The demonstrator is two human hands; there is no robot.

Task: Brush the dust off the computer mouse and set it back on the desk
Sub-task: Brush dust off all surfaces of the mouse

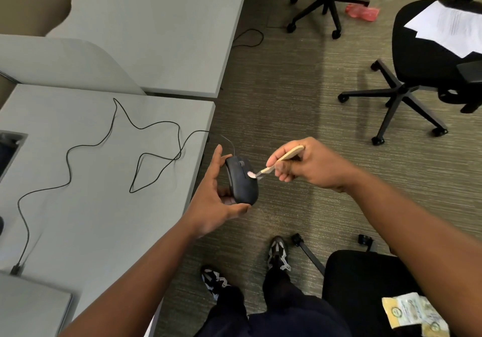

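Past the desk (104, 206) edge at frame centre, the left hand (216, 201) cups the mouse (241, 180) off the floor while the right hand (307, 164) pinches a small brush (276, 163), bristles touching its top; short, light strokes away from the buttons should serve best.

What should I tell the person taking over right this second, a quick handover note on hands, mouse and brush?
Left hand: holds the black mouse off the desk's edge, over the carpet.
Right hand: grips the wooden-handled brush, bristles touching the mouse's top.
The mouse's cable trails over the grey desk.
Done: mouse picked up, brushing under way.
Left: finish brushing, set the mouse on the desk.
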